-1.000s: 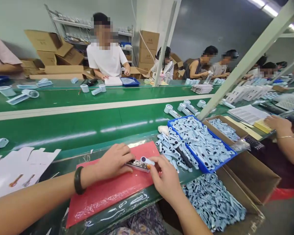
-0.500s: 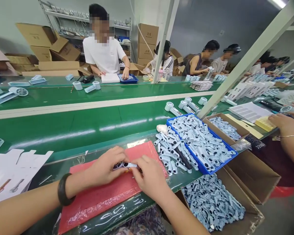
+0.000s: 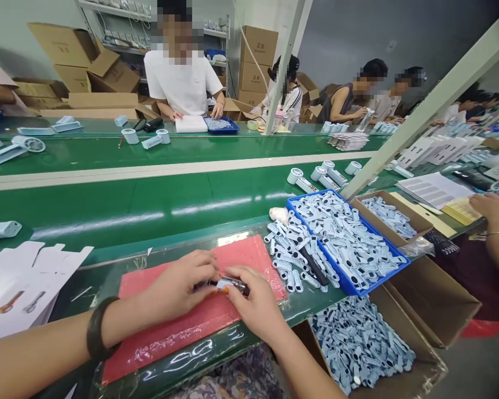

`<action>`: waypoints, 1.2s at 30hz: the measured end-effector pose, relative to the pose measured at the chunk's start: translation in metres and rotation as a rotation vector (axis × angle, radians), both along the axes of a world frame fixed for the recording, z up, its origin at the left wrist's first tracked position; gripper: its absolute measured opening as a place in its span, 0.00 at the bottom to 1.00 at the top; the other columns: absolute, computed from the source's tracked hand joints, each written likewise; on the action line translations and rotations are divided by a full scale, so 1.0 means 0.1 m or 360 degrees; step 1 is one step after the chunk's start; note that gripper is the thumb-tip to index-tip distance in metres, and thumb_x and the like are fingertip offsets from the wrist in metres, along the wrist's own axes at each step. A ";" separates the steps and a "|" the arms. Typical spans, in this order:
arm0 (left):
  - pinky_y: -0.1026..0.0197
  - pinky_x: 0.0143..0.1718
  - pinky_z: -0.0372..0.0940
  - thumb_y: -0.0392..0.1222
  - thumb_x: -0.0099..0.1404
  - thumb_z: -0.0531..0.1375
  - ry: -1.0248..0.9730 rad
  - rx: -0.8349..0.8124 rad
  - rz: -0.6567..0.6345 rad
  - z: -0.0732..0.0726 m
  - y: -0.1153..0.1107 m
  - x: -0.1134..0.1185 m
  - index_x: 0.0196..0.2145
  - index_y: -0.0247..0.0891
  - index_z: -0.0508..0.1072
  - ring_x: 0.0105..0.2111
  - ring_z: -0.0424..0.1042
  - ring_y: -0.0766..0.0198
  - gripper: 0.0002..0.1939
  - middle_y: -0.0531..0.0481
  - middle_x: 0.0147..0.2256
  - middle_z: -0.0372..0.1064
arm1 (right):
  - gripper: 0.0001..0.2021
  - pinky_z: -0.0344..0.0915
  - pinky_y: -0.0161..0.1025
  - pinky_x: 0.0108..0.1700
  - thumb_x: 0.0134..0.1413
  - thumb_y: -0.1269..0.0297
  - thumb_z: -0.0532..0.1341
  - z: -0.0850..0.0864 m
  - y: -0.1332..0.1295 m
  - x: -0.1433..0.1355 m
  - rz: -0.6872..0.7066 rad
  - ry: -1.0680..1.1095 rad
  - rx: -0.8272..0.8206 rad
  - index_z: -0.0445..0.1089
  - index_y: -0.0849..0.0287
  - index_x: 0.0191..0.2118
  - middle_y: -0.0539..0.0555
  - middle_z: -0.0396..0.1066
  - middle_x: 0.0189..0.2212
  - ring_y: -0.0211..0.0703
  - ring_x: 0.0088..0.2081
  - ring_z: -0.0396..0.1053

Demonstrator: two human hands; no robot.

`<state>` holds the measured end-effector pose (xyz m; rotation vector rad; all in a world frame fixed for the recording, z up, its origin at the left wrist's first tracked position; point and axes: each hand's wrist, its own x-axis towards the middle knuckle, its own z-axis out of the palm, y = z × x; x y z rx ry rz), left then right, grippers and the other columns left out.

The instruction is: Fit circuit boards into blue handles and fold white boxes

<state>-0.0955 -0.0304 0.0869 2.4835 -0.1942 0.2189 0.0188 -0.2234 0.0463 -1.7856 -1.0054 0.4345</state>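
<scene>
Both hands meet over a red mat [image 3: 170, 327]. My left hand [image 3: 189, 282] is closed, pinching one end of a small light-blue plastic part [image 3: 224, 283]. My right hand [image 3: 258, 302] grips the other end between thumb and fingers, where a dark, glossy section shows. The fingers cover much of the part, so its full shape is hidden. Right of the mat lies a loose pile of similar light-blue parts [image 3: 289, 257] with black ovals. A black rod-like tool [image 3: 314, 266] rests on that pile.
A blue tray [image 3: 351, 285] and a cardboard box [image 3: 424, 221] hold more parts; a larger carton [image 3: 430, 368] of them stands below the table edge. Printed white cartons [image 3: 20, 288] lie at left. Beyond runs a green conveyor [image 3: 149, 205]. A slanted metal post [image 3: 424, 105] rises at right; co-workers sit opposite.
The part between my hands has been turned, and a dark section now shows by my right fingers. A light-blue housing on the belt at left has moved further into view.
</scene>
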 end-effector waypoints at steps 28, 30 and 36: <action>0.41 0.52 0.68 0.33 0.68 0.54 -0.0110 0.0930 0.0046 -0.03 0.04 -0.09 0.51 0.40 0.72 0.52 0.69 0.45 0.15 0.42 0.49 0.72 | 0.17 0.62 0.47 0.58 0.67 0.67 0.61 -0.01 -0.38 0.00 -0.0213 -0.0546 0.0079 0.69 0.57 0.59 0.58 0.69 0.54 0.50 0.55 0.65; 0.44 0.54 0.68 0.35 0.70 0.52 -0.0151 0.0980 -0.0027 0.08 0.34 0.16 0.47 0.40 0.74 0.52 0.68 0.48 0.14 0.42 0.48 0.71 | 0.11 0.62 0.47 0.53 0.69 0.66 0.58 -0.02 -0.60 0.11 -0.0534 -0.0781 -0.0038 0.72 0.57 0.53 0.57 0.70 0.46 0.50 0.49 0.66; 0.36 0.63 0.58 0.33 0.72 0.52 -0.0055 0.1214 0.0354 0.36 1.15 1.38 0.48 0.35 0.78 0.66 0.51 0.38 0.16 0.38 0.61 0.58 | 0.12 0.59 0.48 0.47 0.67 0.66 0.63 -0.05 -0.72 0.41 -0.0792 -0.1156 -0.0541 0.70 0.58 0.54 0.59 0.69 0.46 0.54 0.46 0.64</action>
